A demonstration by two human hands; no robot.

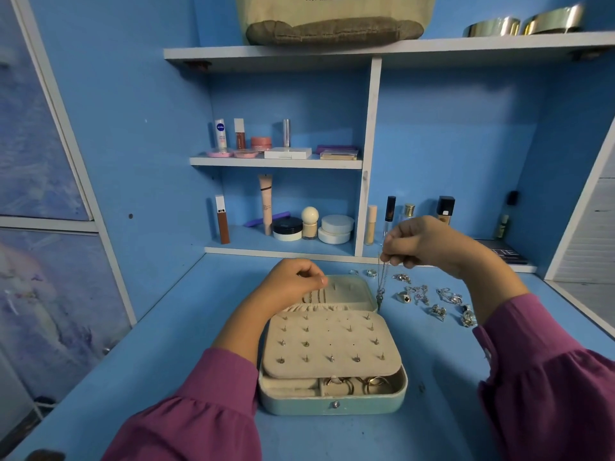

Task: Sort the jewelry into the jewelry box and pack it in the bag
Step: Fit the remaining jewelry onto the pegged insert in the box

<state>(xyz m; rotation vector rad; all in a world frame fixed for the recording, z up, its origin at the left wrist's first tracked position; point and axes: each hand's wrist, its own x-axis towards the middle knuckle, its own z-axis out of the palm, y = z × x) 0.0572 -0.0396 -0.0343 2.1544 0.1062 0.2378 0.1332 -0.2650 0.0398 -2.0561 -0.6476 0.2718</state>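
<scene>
A pale green jewelry box point(332, 402) lies open on the blue desk, its beige stud panel point(329, 344) carrying several earrings and rings showing in the front compartment. My right hand point(429, 242) is raised to the right of the lid, pinching a silver necklace point(382, 284) that dangles down beside the lid. My left hand point(296, 277) hovers over the lid's left part with fingers curled, thumb and forefinger pinched; whether it holds anything I cannot tell. Loose silver rings and chains point(432, 299) lie on the desk to the right of the box. A canvas bag point(332, 18) sits on the top shelf.
Cosmetic bottles, jars and tubes point(296, 224) fill the shelves behind the desk. Perfume and foundation bottles point(444, 209) stand at the back right. Two metal bangles point(522, 24) rest on the top shelf right of the bag. White frames bound the desk left and right.
</scene>
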